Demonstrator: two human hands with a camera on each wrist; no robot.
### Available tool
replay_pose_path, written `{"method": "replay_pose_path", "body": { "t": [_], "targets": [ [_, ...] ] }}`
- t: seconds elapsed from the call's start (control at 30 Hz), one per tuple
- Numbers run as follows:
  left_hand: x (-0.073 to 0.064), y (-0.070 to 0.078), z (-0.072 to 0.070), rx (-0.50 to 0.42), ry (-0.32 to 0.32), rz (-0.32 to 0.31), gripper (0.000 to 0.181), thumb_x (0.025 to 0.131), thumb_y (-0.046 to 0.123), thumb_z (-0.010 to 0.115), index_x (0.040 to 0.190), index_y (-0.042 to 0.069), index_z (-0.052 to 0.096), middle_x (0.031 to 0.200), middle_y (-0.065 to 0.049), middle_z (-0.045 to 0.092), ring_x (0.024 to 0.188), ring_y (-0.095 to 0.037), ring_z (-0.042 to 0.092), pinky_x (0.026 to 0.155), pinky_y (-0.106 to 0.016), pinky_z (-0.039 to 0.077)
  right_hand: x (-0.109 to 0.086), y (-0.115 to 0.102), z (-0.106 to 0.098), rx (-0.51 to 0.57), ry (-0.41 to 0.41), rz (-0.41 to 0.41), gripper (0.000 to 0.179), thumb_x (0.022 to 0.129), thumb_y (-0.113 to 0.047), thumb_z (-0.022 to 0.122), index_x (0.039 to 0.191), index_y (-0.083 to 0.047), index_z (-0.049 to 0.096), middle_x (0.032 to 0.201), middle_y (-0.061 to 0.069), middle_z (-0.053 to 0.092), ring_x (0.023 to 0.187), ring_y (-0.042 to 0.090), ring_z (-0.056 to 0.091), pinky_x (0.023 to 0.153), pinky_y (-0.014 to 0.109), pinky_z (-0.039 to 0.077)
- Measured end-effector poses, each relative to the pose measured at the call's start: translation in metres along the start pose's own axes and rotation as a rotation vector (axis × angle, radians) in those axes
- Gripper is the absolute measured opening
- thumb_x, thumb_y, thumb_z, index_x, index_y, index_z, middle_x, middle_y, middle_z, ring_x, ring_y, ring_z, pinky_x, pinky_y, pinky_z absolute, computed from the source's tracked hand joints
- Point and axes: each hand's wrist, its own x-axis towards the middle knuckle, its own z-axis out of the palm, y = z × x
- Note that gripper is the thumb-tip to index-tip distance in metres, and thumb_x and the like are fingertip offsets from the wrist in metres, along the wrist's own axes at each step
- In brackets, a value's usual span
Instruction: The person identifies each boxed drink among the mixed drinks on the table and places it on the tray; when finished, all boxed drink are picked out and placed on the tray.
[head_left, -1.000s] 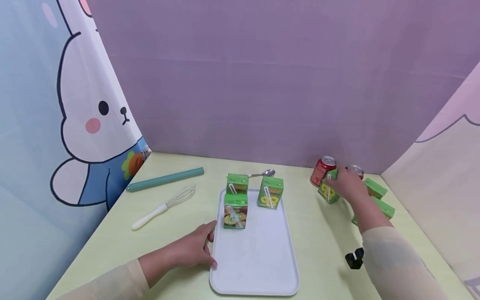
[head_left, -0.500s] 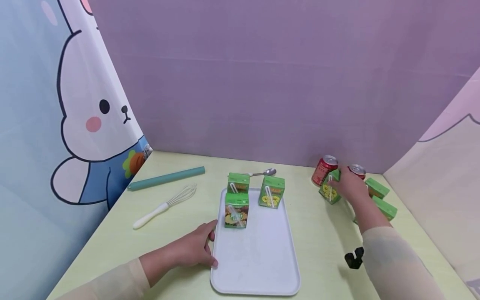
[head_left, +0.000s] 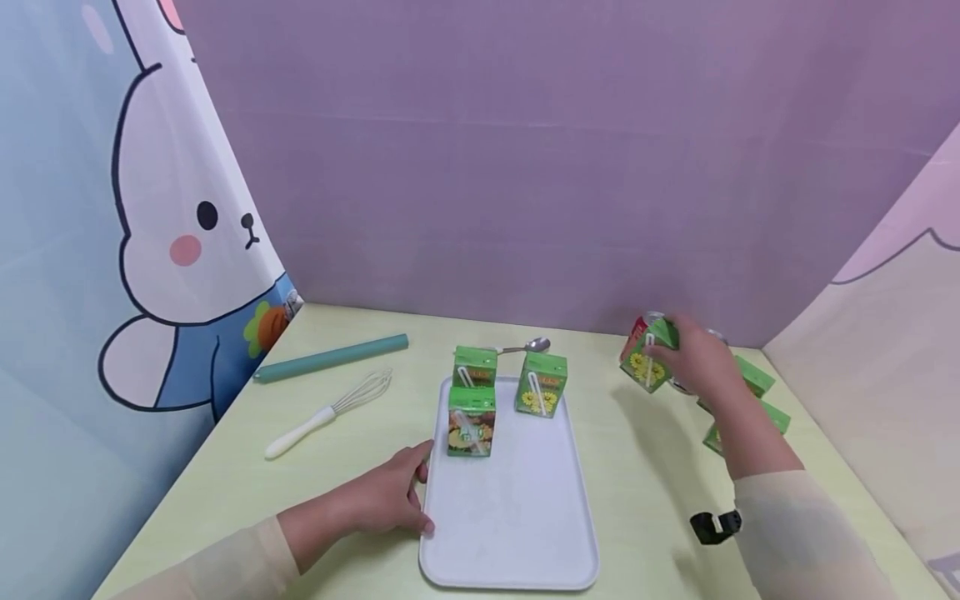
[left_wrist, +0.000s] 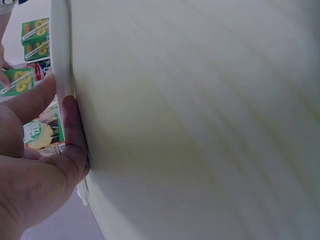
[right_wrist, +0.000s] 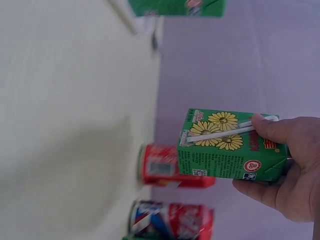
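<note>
The pale yellow table spans the lower frame; its open room lies between tray and right-hand cluster, and along the lower left. The white tray, low centre, is bare across its near half. The left hand reaches in from lower left, its digits curled on the tray's left rim. The right hand, extended to centre-right, pinches a chrysanthemum-print drink carton between thumb and fingers, tilted and raised off the table. One teal rod and one white-handled whisk lie left. The right-wrist view shows two red cans. Green cartons number six: the held one, three tray cartons at the far end, two right-hand cartons. One spoon lies beyond the tray.
</note>
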Motion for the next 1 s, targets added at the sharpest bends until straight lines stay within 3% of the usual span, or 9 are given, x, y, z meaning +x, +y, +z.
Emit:
{"method": "replay_pose_path", "body": {
  "t": [0.17, 0.43, 0.57, 0.67, 0.87, 1.0],
  "targets": [
    [-0.001, 0.0, 0.0, -0.005, -0.003, 0.002, 0.117, 0.068, 0.017, 0.09, 0.155, 0.0, 0.015, 0.111, -0.007, 0.045, 0.08, -0.016, 0.056, 0.061, -0.025, 0.047, -0.015, -0.028, -0.014, -0.002, -0.009, -0.059, 0.074, 0.093, -0.053, 0.061, 0.146, -0.008, 0.036, 0.115, 0.018, 0.058, 0.101, 0.04, 0.056, 0.079, 0.055, 0.044],
    [-0.001, 0.002, -0.001, 0.002, -0.001, -0.009, 0.117, 0.068, 0.018, 0.09, 0.155, 0.0, 0.015, 0.111, -0.006, 0.045, 0.08, -0.016, 0.055, 0.061, -0.025, 0.047, -0.038, -0.075, -0.02, 0.019, -0.056, -0.171, 0.065, 0.092, -0.04, 0.067, 0.144, -0.011, 0.041, 0.115, 0.014, 0.058, 0.089, 0.028, 0.054, 0.069, 0.039, 0.045],
    [0.0, 0.001, -0.001, 0.001, -0.003, -0.008, 0.116, 0.068, 0.017, 0.09, 0.155, 0.0, 0.015, 0.111, -0.006, 0.045, 0.08, -0.016, 0.055, 0.061, -0.026, 0.047, -0.048, -0.093, -0.015, 0.01, -0.065, -0.214, 0.057, 0.09, -0.037, 0.071, 0.137, -0.016, 0.047, 0.1, 0.007, 0.059, 0.078, 0.023, 0.052, 0.063, 0.035, 0.042],
    [0.001, 0.001, -0.001, 0.009, -0.005, -0.011, 0.116, 0.068, 0.018, 0.09, 0.155, 0.0, 0.015, 0.111, -0.006, 0.045, 0.08, -0.015, 0.056, 0.061, -0.025, 0.047, -0.054, -0.103, -0.01, -0.01, -0.06, -0.254, 0.054, 0.088, -0.035, 0.073, 0.134, -0.017, 0.051, 0.1, 0.004, 0.06, 0.08, 0.022, 0.054, 0.066, 0.036, 0.046],
    [0.0, 0.0, -0.001, 0.007, -0.004, -0.017, 0.116, 0.068, 0.019, 0.09, 0.155, 0.001, 0.015, 0.111, -0.006, 0.045, 0.08, -0.016, 0.055, 0.061, -0.025, 0.047, -0.064, -0.115, -0.006, -0.034, -0.061, -0.285, 0.061, 0.087, -0.035, 0.075, 0.139, -0.016, 0.05, 0.121, 0.007, 0.063, 0.103, 0.027, 0.059, 0.087, 0.051, 0.051],
    [0.001, 0.0, -0.001, 0.005, -0.013, -0.017, 0.116, 0.069, 0.019, 0.09, 0.155, 0.001, 0.015, 0.111, -0.006, 0.045, 0.08, -0.016, 0.055, 0.06, -0.026, 0.047, -0.067, -0.12, -0.002, -0.022, -0.082, -0.305, 0.058, 0.086, -0.035, 0.075, 0.137, -0.017, 0.053, 0.116, 0.003, 0.065, 0.099, 0.023, 0.061, 0.086, 0.048, 0.052]
  ]
}}
